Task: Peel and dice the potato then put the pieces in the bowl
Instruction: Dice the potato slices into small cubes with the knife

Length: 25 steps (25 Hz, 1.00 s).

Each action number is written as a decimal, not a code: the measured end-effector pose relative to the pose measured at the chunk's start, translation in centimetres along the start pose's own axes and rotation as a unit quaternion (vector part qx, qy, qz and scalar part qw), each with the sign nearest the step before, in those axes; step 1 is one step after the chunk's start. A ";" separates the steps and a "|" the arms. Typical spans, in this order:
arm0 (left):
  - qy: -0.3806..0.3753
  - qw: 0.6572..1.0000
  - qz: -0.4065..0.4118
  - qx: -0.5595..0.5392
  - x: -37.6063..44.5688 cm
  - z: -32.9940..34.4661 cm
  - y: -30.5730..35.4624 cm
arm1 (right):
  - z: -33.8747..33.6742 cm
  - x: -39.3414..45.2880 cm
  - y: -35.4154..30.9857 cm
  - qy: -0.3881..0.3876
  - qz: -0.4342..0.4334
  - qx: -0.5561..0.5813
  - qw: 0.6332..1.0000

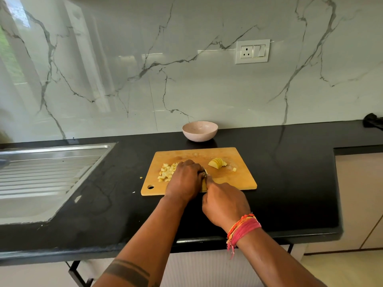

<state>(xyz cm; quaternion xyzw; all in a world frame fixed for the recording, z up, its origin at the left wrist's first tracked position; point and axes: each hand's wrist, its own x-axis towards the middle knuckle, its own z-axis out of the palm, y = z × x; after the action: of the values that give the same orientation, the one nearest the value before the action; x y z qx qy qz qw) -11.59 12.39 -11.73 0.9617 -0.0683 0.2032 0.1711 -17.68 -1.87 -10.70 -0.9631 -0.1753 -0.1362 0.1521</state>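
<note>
Left hand (184, 179) curls down on the potato piece being cut, steadying it; right hand (224, 204) grips the knife (204, 174). Dice (166, 171) sit left on the board (238, 181), slices (217, 163) wait right, bowl (200, 130) behind.

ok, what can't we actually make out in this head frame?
- Knife: almost wholly hidden between left hand and right hand; blade not readable.
- Potato piece being cut: covered by the left hand.
- Bowl: inner bottom hidden by its near rim.
- Dark object at back right of the counter: cut off by the frame edge.
- Sink: left part cut off.
</note>
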 end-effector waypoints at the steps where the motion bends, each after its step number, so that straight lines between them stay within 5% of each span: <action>1: -0.001 1.000 -0.002 0.002 -0.1 -0.1 0.1 | 0.0 0.1 0.0 -0.007 -0.006 0.001 1.000; 8: -0.012 1.000 -0.016 0.005 -0.1 -0.2 0.5 | -0.3 0.4 1.5 -0.041 0.030 0.080 0.995; 18: 0.004 0.998 0.008 0.059 -0.4 -1.1 1.4 | -0.8 -0.2 2.2 0.019 0.106 0.229 0.967; 25: -0.031 0.990 -0.067 0.121 -0.1 -0.4 2.1 | -0.7 0.3 2.3 0.002 0.119 0.233 0.965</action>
<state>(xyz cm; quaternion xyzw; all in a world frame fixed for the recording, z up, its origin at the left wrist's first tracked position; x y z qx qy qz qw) -12.28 10.56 -10.75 0.9836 0.0163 0.1678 0.0646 -16.65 -4.02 -10.50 -0.9149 -0.0862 -0.0746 0.3873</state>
